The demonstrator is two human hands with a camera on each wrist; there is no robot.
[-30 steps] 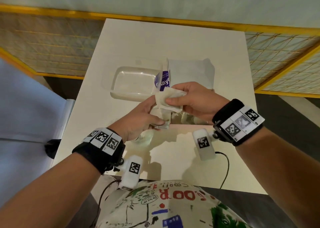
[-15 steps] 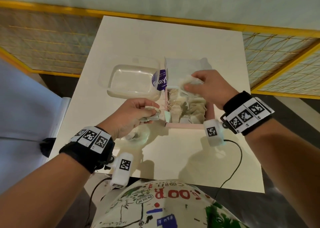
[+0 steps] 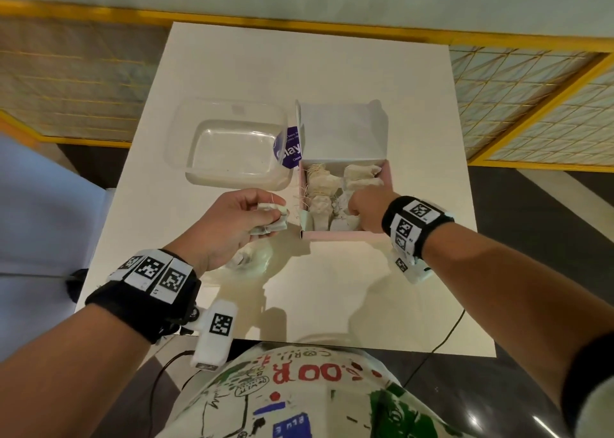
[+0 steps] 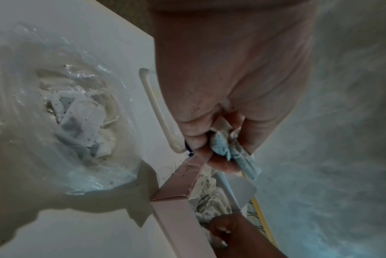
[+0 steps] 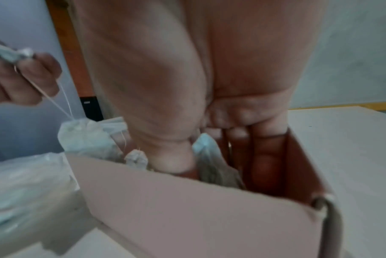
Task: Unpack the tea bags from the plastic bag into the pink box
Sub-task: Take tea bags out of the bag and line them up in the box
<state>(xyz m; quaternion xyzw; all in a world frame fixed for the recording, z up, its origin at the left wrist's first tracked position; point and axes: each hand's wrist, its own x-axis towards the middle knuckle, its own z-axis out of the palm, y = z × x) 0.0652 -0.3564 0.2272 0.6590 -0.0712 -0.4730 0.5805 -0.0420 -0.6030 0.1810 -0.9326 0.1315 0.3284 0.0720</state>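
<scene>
The pink box (image 3: 342, 236) stands open on the white table (image 3: 332, 304), with several tea bags (image 3: 320, 188) inside. My right hand (image 3: 357, 205) reaches down into its near right corner. In the right wrist view the thumb and curled fingers (image 5: 238, 132) pinch a tea bag (image 5: 206, 144) in the box (image 5: 187, 209). My left hand (image 3: 272, 215) hovers just left of the box and grips a small bunch of tea bags (image 3: 270, 226); a string runs from them into the box. The clear plastic bag (image 4: 77, 122) lies below that hand, tea bags still inside.
A clear plastic tub (image 3: 232, 151) sits left of the box, behind my left hand. The box's white lid (image 3: 342, 131) stands open at the back. A cable (image 3: 445, 341) hangs off the table's front right edge.
My right hand carried a tea bag away from my left hand, over the box, and has now gone down into it. My left hand stayed beside the box with its bunch.
</scene>
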